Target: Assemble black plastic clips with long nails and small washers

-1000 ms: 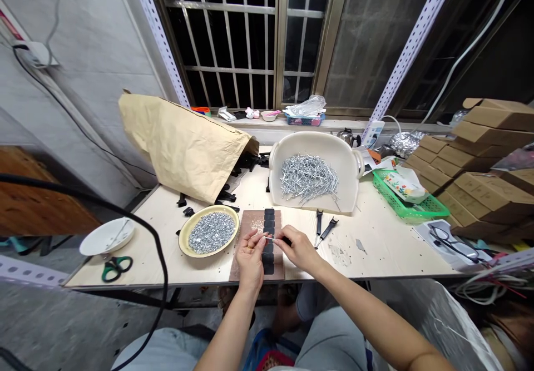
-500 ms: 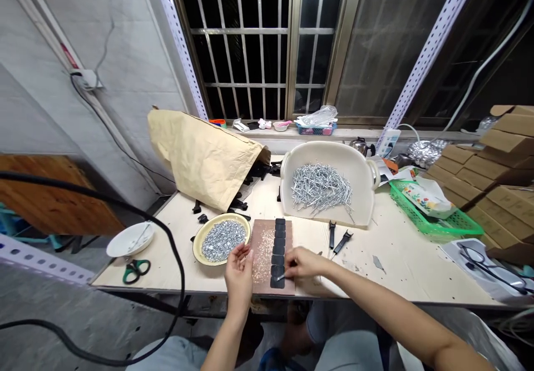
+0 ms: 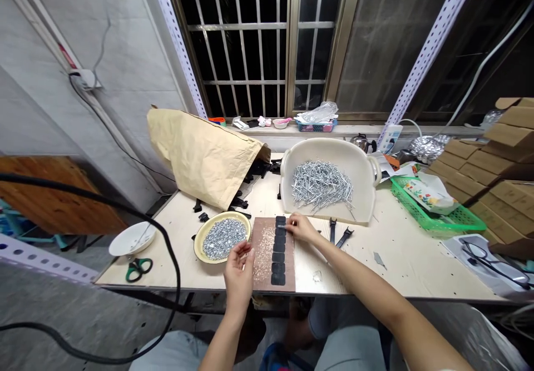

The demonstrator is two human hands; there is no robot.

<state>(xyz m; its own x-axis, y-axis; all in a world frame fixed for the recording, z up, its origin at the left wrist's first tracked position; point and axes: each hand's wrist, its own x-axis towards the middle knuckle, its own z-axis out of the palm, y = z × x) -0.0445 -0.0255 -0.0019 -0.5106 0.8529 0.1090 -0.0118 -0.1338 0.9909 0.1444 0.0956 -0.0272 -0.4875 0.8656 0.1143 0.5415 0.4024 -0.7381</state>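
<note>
My right hand [image 3: 302,228] pinches a small silvery metal piece [image 3: 282,226] over the far end of a row of black rounded-square pads [image 3: 278,247]. This row runs along the right side of a brown board [image 3: 262,282], with pale specks scattered on its left part. Palm up, my left hand [image 3: 239,270] stays loosely curled with thumb and fingers apart, close to the board's left edge. Whether small parts lie in its palm I cannot tell. Beside it stands a yellow-rimmed bowl [image 3: 199,253] full of small shiny metal rings [image 3: 224,237].
Behind the board sits a white basin [image 3: 359,193] of long metal pins [image 3: 321,184]. A paper sack [image 3: 200,157] spills black parts. Two black forked pieces [image 3: 344,237] lie right of the board. Scissors [image 3: 138,269], a white dish [image 3: 125,241] and a green basket [image 3: 442,221] stand farther out.
My right hand has moved from the near end of the black row to its far end, still pinching the silvery piece. The left hand has barely moved.
</note>
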